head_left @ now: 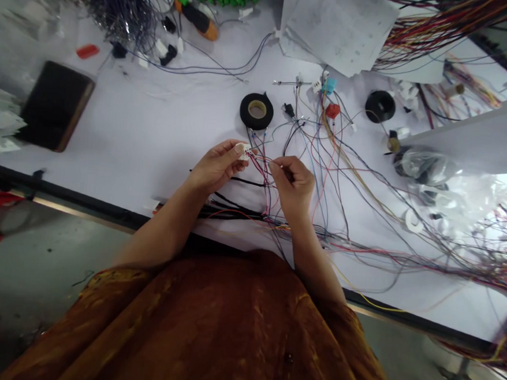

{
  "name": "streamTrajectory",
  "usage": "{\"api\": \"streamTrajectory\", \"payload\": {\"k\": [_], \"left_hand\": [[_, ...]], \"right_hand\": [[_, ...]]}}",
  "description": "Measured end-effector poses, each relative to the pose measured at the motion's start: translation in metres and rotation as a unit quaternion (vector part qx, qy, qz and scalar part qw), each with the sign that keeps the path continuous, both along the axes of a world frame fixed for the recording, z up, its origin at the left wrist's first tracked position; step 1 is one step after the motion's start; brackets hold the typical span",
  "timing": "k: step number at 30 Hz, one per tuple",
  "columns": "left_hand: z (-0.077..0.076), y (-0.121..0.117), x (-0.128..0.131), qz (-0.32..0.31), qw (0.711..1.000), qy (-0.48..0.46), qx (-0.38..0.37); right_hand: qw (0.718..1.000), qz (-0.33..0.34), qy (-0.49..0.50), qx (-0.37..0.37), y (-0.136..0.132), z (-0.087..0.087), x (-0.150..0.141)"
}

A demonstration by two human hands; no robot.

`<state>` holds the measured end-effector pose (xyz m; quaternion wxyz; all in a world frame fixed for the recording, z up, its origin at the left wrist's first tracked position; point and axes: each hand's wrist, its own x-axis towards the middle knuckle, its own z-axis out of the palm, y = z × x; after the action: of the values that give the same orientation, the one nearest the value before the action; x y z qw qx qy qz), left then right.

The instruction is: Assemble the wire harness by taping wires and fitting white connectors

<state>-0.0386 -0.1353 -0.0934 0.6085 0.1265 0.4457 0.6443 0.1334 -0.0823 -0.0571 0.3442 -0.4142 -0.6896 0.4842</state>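
A rust-patterned garment (183, 324) fills the bottom of the view, and 2 bare forearms reach out from it over the edge of a white worktable (132, 118). The left hand (218, 167) is closed, its fingertips gripping a small white plastic wire connector (243, 150). The connector sits between the 2 hands, nearer the left, with its long axis running roughly crosswise toward the right hand (292, 187). That hand is curled into a pinch on the thin red and black wires (259, 167) leaving the connector, just beside it. Below the hands lies a black cable bundle (234, 213), while loose multicoloured wires (345, 179) sprawl to the right.

Farther out sit a roll of black insulating tape (256, 111), a red connector (332, 110), a blue connector (329, 85) and a second black tape roll (380, 106). Beyond them are a clear plastic bag (424, 166), sheets of paper (338, 28) and an orange-handled screwdriver (200, 21).
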Motion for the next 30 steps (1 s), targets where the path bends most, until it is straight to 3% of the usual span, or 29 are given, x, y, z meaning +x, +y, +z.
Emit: {"api": "streamTrajectory", "payload": {"k": [5, 18, 30], "left_hand": [[0.001, 0.000, -0.001, -0.005, 1.000, -0.016, -0.002], [-0.005, 0.000, 0.001, -0.014, 1.000, 0.019, -0.007], [-0.005, 0.000, 0.001, -0.013, 0.995, 0.098, 0.005]], "right_hand": [[1.000, -0.017, -0.008, -0.014, 0.004, -0.010, 0.008], [0.996, 0.068, -0.022, 0.045, 0.010, -0.010, -0.009], [0.997, 0.039, -0.016, -0.070, 0.007, -0.010, -0.015]]}}
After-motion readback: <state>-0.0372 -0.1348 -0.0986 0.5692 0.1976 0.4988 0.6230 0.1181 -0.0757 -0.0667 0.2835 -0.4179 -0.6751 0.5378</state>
